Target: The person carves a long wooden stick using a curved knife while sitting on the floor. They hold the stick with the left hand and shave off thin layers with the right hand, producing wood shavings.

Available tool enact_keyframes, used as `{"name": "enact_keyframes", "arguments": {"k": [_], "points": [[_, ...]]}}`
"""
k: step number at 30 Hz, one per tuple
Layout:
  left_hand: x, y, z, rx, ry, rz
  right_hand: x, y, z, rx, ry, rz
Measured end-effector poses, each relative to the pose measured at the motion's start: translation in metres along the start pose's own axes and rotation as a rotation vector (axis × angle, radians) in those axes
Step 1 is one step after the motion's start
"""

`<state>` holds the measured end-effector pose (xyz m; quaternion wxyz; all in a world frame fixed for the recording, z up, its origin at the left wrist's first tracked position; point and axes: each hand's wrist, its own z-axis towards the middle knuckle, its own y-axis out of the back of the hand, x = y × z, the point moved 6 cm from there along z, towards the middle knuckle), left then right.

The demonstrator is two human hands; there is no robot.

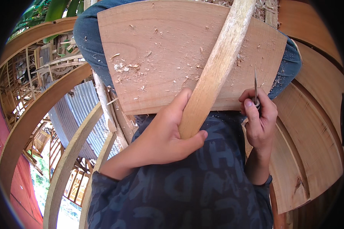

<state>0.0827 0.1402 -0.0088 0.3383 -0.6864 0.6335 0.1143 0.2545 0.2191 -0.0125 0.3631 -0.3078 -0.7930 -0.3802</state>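
My left hand (pixel 166 131) is closed around the near end of a long wooden strip (pixel 214 72), with the thumb and fingers on either side of it. The strip slants away to the upper right, smooth near my hand and rougher and paler farther off. Beneath it a broad curved wooden board (pixel 160 49) lies across my lap, strewn with shavings. My right hand (pixel 260 118) is closed on the handle of a knife (pixel 255 82). Its narrow blade points up and away, apart from the strip, above the board's right side. Most of the handle is hidden by my fingers.
Several wide curved boards (pixel 313 118) stand at the right. Curved wooden ribs (pixel 38 118) rise at the left, with corrugated metal sheeting (pixel 78 114) beyond them. Wood scraps (pixel 23 76) lie at the far left. My jeans-covered knees (pixel 88 42) flank the board.
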Motion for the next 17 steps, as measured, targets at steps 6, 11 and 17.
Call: {"name": "enact_keyframes", "arguments": {"k": [6,11,17], "points": [[0.002,-0.002,0.002,0.073,0.02,-0.192,-0.005,-0.013,-0.007,0.068,-0.136,0.174],[0.002,-0.003,0.003,0.194,0.106,-0.333,0.007,-0.007,-0.005,0.069,0.073,-0.014],[0.012,-0.011,0.004,0.432,0.235,-0.483,0.025,-0.011,-0.014,0.096,0.17,-0.204]]}}
